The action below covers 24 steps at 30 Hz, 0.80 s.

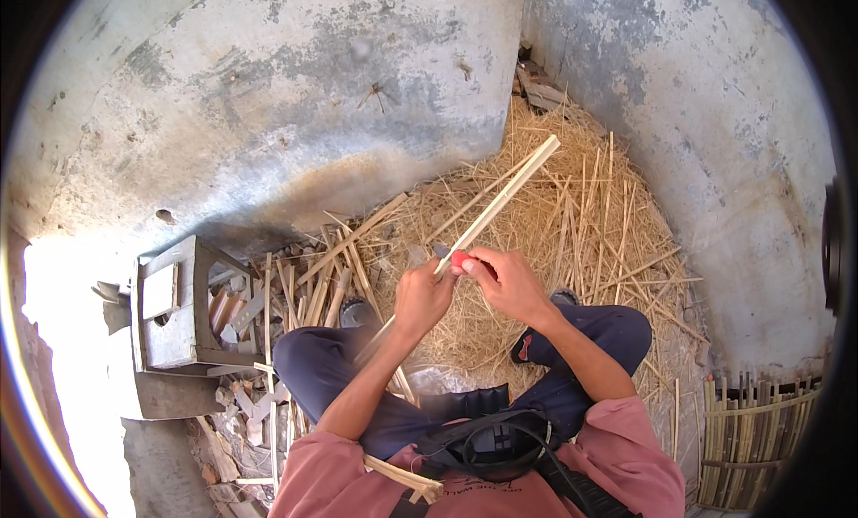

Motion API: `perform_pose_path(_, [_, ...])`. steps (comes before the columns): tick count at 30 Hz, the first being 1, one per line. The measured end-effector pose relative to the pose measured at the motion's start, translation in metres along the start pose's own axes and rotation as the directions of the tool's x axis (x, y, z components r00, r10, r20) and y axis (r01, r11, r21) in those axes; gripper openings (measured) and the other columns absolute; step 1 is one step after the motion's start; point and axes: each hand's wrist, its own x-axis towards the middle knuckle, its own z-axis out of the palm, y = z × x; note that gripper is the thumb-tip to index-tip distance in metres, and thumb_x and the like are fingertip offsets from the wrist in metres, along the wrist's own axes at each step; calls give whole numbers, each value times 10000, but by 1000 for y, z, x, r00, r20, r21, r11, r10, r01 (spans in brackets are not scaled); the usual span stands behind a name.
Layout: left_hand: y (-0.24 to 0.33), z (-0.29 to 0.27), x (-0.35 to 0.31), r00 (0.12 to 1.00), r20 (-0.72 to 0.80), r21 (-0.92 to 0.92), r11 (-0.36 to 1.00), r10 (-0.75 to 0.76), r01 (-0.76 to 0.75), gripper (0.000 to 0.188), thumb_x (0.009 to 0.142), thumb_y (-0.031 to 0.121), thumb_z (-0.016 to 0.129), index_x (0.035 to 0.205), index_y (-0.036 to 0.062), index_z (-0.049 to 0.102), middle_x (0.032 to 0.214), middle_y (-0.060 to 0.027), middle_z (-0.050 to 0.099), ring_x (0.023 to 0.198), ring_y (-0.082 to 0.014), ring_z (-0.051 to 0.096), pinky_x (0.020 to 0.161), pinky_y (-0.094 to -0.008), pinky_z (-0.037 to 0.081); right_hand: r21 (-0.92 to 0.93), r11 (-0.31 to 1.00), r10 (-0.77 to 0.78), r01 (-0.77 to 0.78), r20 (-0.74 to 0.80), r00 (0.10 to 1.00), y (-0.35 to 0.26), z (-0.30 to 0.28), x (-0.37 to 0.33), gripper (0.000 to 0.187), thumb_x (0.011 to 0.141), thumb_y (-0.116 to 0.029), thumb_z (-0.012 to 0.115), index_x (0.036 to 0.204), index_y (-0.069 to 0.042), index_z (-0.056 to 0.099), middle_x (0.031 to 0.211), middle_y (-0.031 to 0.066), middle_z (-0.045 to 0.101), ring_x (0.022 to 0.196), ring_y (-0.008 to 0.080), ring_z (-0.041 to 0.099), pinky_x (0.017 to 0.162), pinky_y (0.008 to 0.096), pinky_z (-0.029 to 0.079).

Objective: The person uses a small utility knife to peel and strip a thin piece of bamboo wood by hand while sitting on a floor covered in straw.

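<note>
A long, pale bamboo strip slants from far right to near left in front of me, its far end raised over the straw. My left hand is closed around it, and its blurred lower end passes beside my left forearm toward my left knee. Close against the left hand, my right hand is closed on a small red-handled knife. A bit of grey blade shows beside the strip; the fingers hide the rest.
Straw-like shavings cover the floor between my legs and beyond. Split bamboo sticks lie at left beside a worn wooden box frame. Peeling walls rise ahead and right. A slatted bamboo panel stands at lower right.
</note>
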Motion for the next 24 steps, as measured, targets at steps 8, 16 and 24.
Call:
perform_pose_path(8, [11,-2,1,998,-52,8,999,-39,39,342,972,384,744,915,47,745,601,-175,622,605,-419,657,556,-467,496,-22,1000,5,-6,-53,999,-5,2,-2,242,1030,-210,634,1107,-9,745,676,193,595,530,250,523,548,382,422])
perform_pose_path(16, [13,-6,6,999,-43,104,994,-31,35,383,965,438,744,893,63,776,570,-132,615,539,-357,644,538,-445,486,4,1000,27,-27,-68,997,-10,-4,-2,244,1030,-213,630,1127,-18,740,694,209,608,553,300,568,558,402,431])
perform_pose_path(24, [-2,-8,9,984,180,-218,974,-13,53,360,1041,353,678,993,2,736,644,-137,669,584,-251,657,609,-393,507,-6,1000,18,-18,17,1000,4,-5,4,261,1028,-233,613,1087,-4,724,726,231,644,595,385,614,576,449,447])
